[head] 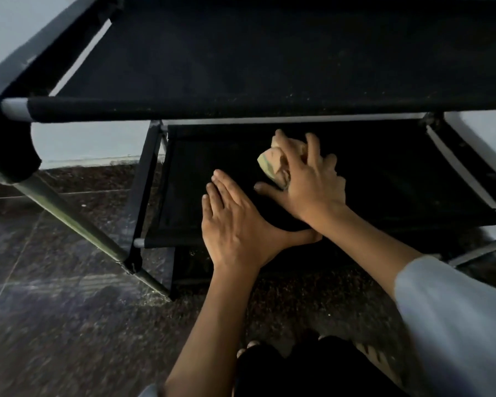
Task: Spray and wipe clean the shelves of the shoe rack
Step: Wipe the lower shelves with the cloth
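Shoe rack point(269, 108) fills the top and centre of the frame, black fabric shelves slung on grey tubes, and all the action is on the lower shelf point(212, 156) at mid-frame. Right hand point(307, 179) is on that shelf, fingers curled over a crumpled beige cloth point(272, 161), thumb splayed out to the left on the fabric, pressing the wad down. Left hand point(235, 222) lies flat just beside it, lower centre, fingers straight and together, holding nothing, palm on the front part of the shelf, apparently bracing the soft fabric. No spray bottle in view anywhere, so this reads as the wiping half of the job. To do it well, I'd say keep that flat palm steadying the shelf, because slung fabric will likely sag and shift under pressure, and sweep the cloth in overlapping strokes from the back rail toward the front edge so grit gets drawn out rather than pushed into the rear seam. Pale specks dot the upper shelf's point(269, 53) front edge, so that one looks in need of a pass too. Dark speckled floor point(55, 310) spreads across the lower left; bare toes show at the bottom.
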The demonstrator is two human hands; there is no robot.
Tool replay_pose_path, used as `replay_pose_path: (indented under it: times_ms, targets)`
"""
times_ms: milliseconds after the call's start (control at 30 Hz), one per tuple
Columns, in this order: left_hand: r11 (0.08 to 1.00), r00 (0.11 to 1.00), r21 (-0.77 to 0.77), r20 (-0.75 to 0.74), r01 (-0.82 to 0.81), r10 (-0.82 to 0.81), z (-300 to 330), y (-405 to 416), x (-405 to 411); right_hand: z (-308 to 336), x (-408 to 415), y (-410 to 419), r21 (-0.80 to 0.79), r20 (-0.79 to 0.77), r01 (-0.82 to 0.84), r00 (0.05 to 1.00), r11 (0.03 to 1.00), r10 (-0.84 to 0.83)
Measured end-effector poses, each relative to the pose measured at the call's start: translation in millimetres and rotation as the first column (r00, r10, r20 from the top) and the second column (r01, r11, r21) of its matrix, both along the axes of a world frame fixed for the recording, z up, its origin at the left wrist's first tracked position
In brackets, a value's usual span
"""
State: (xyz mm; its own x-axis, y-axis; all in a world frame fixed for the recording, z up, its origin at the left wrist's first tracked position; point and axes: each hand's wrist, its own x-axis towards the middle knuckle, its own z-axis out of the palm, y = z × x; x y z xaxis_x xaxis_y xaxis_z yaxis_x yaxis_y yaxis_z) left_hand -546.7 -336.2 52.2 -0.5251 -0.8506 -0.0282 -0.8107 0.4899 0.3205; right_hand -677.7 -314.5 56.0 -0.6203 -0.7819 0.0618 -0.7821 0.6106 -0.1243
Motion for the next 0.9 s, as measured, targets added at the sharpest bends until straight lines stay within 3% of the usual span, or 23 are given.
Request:
replay_pose_path:
  times_ms: [67,167,267,367,533,600,800,900]
  targets:
    - [1.0,1.0,0.003,0.008,-0.018,0.018,0.3,0.0,0.4,-0.9,-7.4,-18.0,-0.038,-0.016,0.074,0.997,0.997,-0.075]
    - [1.0,1.0,-0.003,0.002,-0.031,0.031,2.3,0.7,-0.1,12.0,-18.1,-60.2,-0.091,0.085,0.106,0.992,0.99,-0.098]
    - [0.999,0.999,-0.023,-0.015,-0.035,0.034,1.9,-0.2,0.7,20.6,2.2,-89.8,-0.146,0.116,-0.194,0.971,0.97,0.211]
    - [0.997,0.999,-0.071,-0.032,-0.035,0.033,1.7,-0.5,0.8,28.2,25.9,-88.2,-0.051,0.166,-0.502,0.848,0.863,0.503]
    - [0.994,0.997,-0.096,-0.058,-0.046,0.041,2.2,1.6,1.0,40.3,-2.3,-21.1,0.091,0.427,-0.555,0.772,0.826,0.471]
    - [0.995,0.997,-0.086,-0.068,-0.047,0.041,1.2,1.2,0.5,40.2,-10.7,7.1,0.119,0.457,-0.563,0.762,0.818,0.458]
    - [0.997,0.994,-0.05,-0.094,-0.055,0.05,-0.9,1.6,-0.9,22.0,-9.6,-27.8,0.004,0.095,-0.558,0.827,0.83,0.555]
    - [0.996,0.987,-0.049,-0.145,-0.073,0.065,-1.2,0.9,0.5,18.6,-12.0,-80.1,-0.075,0.059,-0.401,0.912,0.913,0.405]
